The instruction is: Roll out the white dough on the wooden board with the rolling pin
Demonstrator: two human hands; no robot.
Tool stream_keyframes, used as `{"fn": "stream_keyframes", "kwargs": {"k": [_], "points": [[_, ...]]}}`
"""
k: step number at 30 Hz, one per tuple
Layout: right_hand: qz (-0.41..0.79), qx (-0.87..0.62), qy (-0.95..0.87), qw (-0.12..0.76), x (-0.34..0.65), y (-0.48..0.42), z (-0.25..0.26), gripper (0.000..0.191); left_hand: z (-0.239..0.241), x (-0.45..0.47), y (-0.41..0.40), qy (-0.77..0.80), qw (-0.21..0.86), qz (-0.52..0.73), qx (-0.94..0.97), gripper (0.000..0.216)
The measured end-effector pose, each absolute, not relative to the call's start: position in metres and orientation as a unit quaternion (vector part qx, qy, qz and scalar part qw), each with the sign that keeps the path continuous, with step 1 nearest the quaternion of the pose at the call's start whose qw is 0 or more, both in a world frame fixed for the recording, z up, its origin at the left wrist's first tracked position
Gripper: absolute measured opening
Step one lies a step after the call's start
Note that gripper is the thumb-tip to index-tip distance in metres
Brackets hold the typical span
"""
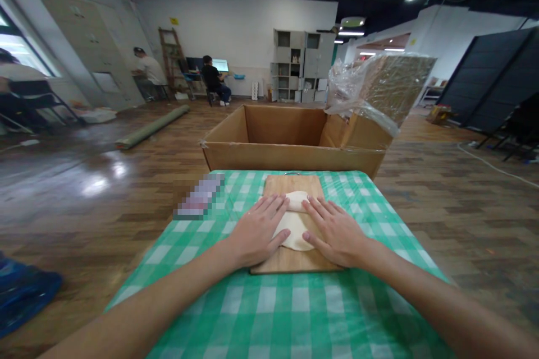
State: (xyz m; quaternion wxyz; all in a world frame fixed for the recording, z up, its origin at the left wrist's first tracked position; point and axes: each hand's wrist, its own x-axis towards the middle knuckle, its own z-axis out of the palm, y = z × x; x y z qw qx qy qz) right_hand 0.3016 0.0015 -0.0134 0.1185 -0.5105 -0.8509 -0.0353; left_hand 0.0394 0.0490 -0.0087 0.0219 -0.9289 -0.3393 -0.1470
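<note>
A pale sheet of dough [296, 230] lies flat on a wooden cutting board [290, 263]. Its far end forms a thicker rolled or folded band across the sheet. My left hand [261, 229] rests on the left side of the dough, palm down with fingers stretched forward onto that band. From the right, my right hand [336, 230] lies on it the same way, fingers extended and thumb pointing inward. Both hands partly cover the dough's sides and the board's edges.
A green-and-white checked cloth [236, 320] covers the table. A blurred flat object [200, 196] lies at its left edge. Beyond stands a large open cardboard box [290, 156] with plastic wrap [357, 84]. A rolled mat [151, 128] lies on the floor; several people sit farther back.
</note>
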Motion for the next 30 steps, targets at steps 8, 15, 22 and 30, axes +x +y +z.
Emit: {"fn": "stream_keyframes", "kwargs": {"k": [8, 15, 22, 30], "points": [[0.001, -0.490, -0.863, 0.125, 0.298, -0.043, -0.003, 0.088, 0.008, 0.030, 0.018, -0.320, 0.024, -0.169, -0.932, 0.057], [-0.017, -0.490, -0.858, 0.154, 0.301, -0.027, -0.012, 0.076, 0.008, 0.045, 0.054, -0.338, 0.052, -0.143, -0.929, 0.057], [-0.061, -0.514, -0.845, 0.135, 0.314, 0.061, -0.023, 0.072, -0.009, 0.079, 0.124, -0.361, 0.092, -0.120, -0.920, 0.061], [-0.047, -0.516, -0.847, 0.117, 0.316, 0.107, -0.020, 0.066, -0.013, 0.095, 0.180, -0.356, 0.107, -0.064, -0.926, 0.049]]}}
